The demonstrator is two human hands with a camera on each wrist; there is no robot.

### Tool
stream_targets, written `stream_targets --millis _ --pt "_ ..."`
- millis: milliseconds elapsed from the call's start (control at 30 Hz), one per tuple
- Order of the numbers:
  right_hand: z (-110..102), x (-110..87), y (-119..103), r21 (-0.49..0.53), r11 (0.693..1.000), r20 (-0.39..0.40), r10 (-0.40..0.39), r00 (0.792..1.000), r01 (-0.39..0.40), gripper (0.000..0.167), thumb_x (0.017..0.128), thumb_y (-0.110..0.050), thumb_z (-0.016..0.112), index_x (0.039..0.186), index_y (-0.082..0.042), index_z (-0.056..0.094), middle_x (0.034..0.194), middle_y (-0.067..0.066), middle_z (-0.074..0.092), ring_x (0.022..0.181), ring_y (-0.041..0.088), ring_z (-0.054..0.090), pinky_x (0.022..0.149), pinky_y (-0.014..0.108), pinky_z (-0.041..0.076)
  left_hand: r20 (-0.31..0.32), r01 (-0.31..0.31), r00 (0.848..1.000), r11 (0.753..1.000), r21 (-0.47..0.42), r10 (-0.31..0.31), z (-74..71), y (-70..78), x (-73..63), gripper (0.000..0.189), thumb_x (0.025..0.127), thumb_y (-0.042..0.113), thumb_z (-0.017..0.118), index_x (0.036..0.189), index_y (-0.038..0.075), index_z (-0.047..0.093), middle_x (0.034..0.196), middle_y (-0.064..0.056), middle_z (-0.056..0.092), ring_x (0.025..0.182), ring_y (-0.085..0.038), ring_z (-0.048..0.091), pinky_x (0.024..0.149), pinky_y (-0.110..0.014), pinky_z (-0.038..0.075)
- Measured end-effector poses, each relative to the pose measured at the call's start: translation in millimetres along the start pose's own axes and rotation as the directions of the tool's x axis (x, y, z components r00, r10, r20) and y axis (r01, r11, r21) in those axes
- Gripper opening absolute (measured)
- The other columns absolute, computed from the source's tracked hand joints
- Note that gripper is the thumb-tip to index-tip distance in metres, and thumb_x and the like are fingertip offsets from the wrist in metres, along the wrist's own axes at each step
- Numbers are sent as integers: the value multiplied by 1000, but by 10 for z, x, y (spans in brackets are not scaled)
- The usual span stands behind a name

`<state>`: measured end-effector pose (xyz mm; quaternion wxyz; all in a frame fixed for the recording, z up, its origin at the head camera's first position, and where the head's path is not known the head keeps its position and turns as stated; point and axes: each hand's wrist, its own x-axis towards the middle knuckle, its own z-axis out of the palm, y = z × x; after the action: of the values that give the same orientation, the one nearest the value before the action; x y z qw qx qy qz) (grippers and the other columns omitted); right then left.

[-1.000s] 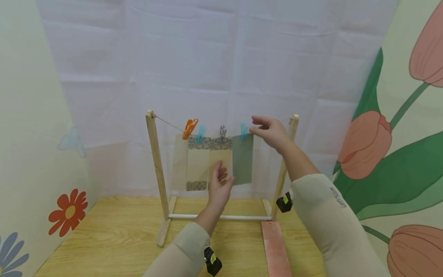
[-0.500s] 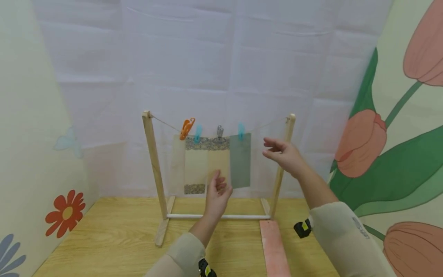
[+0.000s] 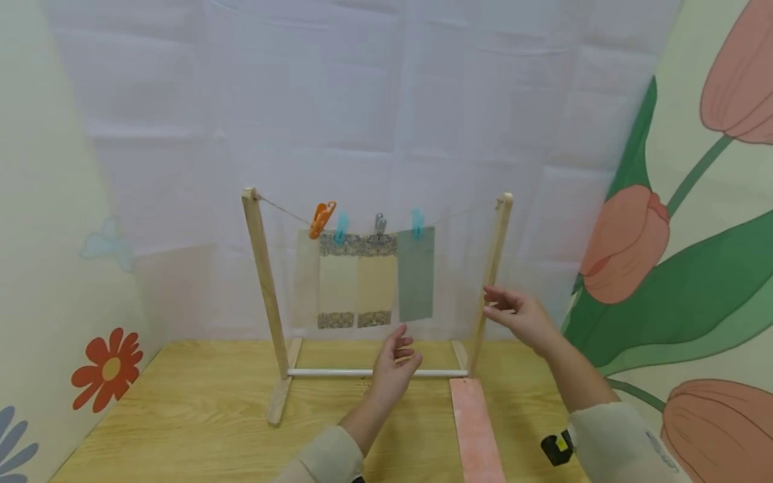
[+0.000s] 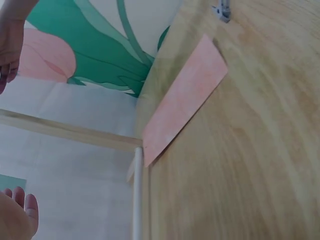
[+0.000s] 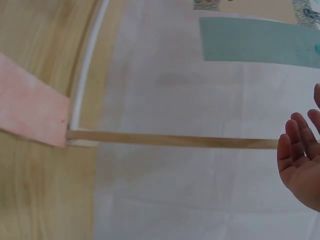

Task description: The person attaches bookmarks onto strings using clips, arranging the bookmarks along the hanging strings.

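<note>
A small wooden drying rack (image 3: pixel 260 282) stands on the wooden table (image 3: pixel 181 416), with a string between its two posts. Several paper strips hang from it by clips: an orange clip (image 3: pixel 320 218), blue clips (image 3: pixel 417 223) and a metal one. The green strip (image 3: pixel 415 274) (image 5: pixel 260 39) hangs rightmost. My left hand (image 3: pixel 395 365) (image 4: pixel 17 215) hovers open just below the strips, holding nothing. My right hand (image 3: pixel 519 315) (image 5: pixel 302 160) is open beside the right post (image 3: pixel 490 275), holding nothing. A pink strip (image 3: pixel 477 429) (image 4: pixel 182 100) (image 5: pixel 30 107) lies flat on the table by the right foot.
A white sheet (image 3: pixel 386 121) hangs behind the rack. Flower-painted walls close in on the left (image 3: pixel 109 369) and right (image 3: pixel 628 241). A white crossbar (image 3: pixel 374 372) joins the rack's feet. A small metal clip (image 4: pixel 222 10) lies on the table.
My right hand has let go of the string near the blue clip and dropped down beside the right post. My left hand has lowered away from the strips.
</note>
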<state>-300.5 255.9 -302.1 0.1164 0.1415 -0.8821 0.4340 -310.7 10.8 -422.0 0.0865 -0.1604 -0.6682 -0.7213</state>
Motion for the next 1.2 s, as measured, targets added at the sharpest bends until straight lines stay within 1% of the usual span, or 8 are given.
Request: stream_targets --millis 167,433,567,667,800,967,1033,1200 --pt "61 -170 247 13 999 24 49 999 -49 50 97 -17 61 140 4 48 132 26 57 109 28 58 80 20 51 37 37 999 999 -9 -37 73 -125 -102 59 88 -3 65 142 -7 40 124 -26 54 107 -35 56 87 -28 51" --pt "162 -417 618 22 997 9 80 997 -80 49 95 -16 64 137 5 51 127 26 61 103 21 61 78 21 52 80 90 993 996 -9 -89 189 -348 -244 59 86 -2 65 140 -8 42 122 -26 55 104 -34 57 78 -24 53" --pt "216 -557 736 39 992 27 116 993 -117 49 94 -15 64 136 7 51 127 26 60 100 15 60 77 21 52 84 119 989 992 32 -121 219 -454 -294 60 84 -2 68 139 -9 43 119 -25 57 101 -31 57 75 -23 52" --pt "271 -668 815 59 983 48 169 984 -172 50 94 -16 64 136 7 51 127 26 59 100 15 59 77 22 52 86 152 984 987 59 -156 245 -542 -312 63 83 -2 69 139 -10 42 119 -28 56 101 -31 58 76 -28 53" --pt "374 -815 970 65 973 67 216 974 -220 51 93 -18 66 135 9 52 125 27 61 98 18 60 76 23 53 115 205 970 976 69 -212 293 -639 -354 67 82 -1 69 140 -12 38 124 -31 52 102 -30 56 80 -35 54" --pt "550 -1006 1209 85 953 91 285 954 -292 54 92 -19 67 133 12 51 123 30 61 96 18 62 77 25 54 150 253 953 964 85 -263 369 -731 -420 72 81 0 69 142 -13 34 127 -31 51 104 -30 55 83 -38 54" --pt "614 -1070 1290 95 943 99 310 945 -319 54 92 -19 67 132 13 51 122 31 61 97 21 63 78 26 54 158 273 946 958 85 -284 400 -761 -441 73 81 -1 69 143 -13 33 128 -32 50 106 -33 56 84 -40 55" --pt "726 -1190 1429 106 932 104 336 936 -347 51 92 -15 67 129 16 51 117 32 62 98 29 65 79 32 56 175 312 930 946 86 -323 475 -818 -503 73 81 0 69 142 -16 31 129 -35 49 110 -44 56 89 -47 55"
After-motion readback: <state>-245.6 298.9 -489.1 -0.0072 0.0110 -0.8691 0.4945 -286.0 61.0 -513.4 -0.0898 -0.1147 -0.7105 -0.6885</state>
